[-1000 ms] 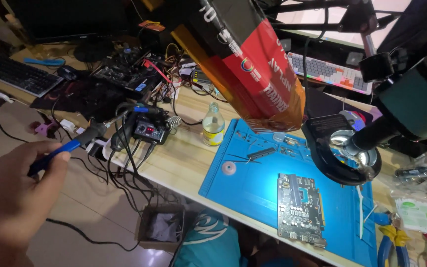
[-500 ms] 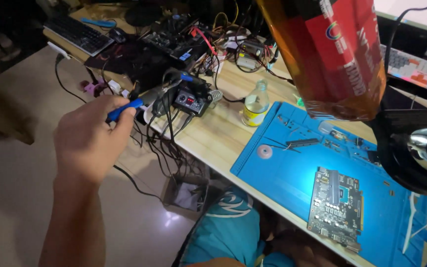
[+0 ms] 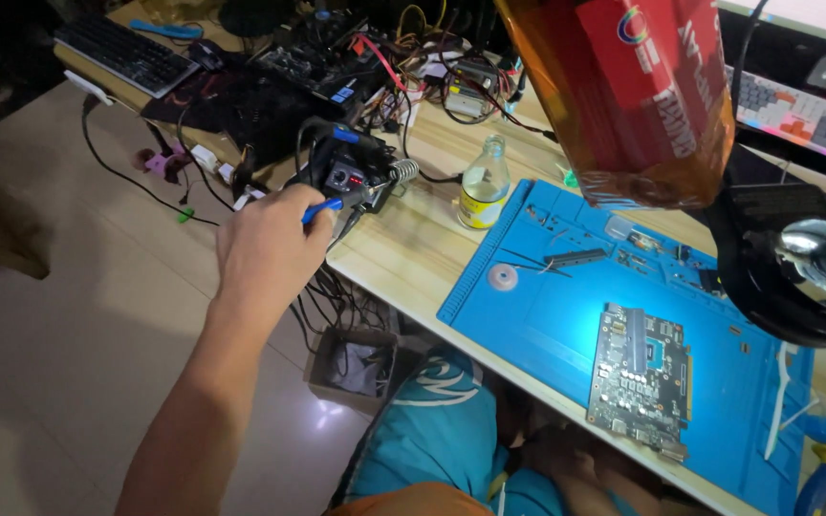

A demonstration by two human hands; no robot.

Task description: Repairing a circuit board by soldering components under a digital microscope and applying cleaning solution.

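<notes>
Beside the coiled metal stand (image 3: 403, 171), left hand (image 3: 267, 250) grips a blue-handled soldering iron (image 3: 329, 204).

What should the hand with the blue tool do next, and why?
Probably slide the tip of the blue-handled soldering iron into the coiled holder on the soldering station. The left hand holds the iron stretched out right beside that station, tip pointing at the coil, far from the circuit board on the blue mat.
</notes>
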